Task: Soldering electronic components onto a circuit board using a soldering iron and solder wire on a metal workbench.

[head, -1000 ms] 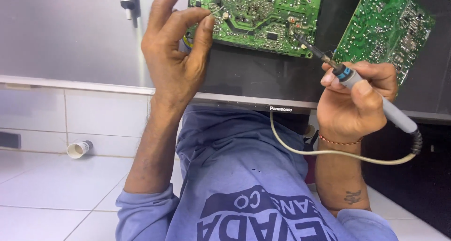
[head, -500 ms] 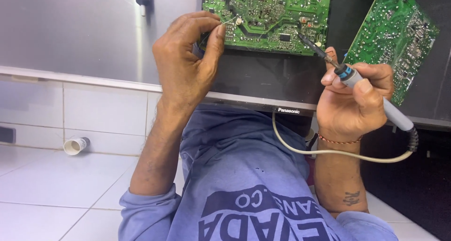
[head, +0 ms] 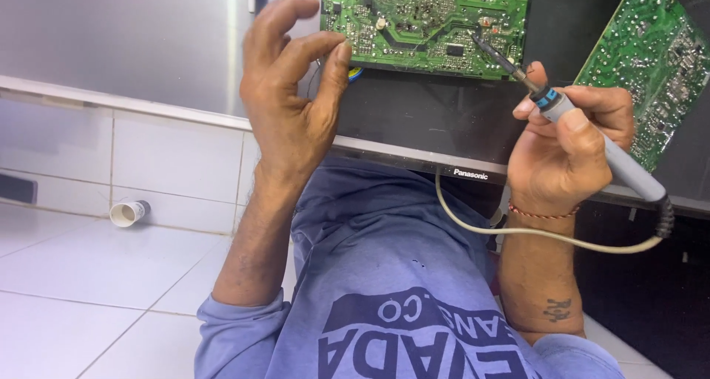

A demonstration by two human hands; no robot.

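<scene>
Where the soldering iron point(head: 592, 139) touches: green circuit board point(head: 425, 20), second board point(head: 651, 61) beside

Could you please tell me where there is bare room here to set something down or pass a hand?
Bare white floor tiles lie left of the left hand, bordered by the white pipe end. It is crowded around the green circuit board, where the right hand holds the soldering iron.
</scene>
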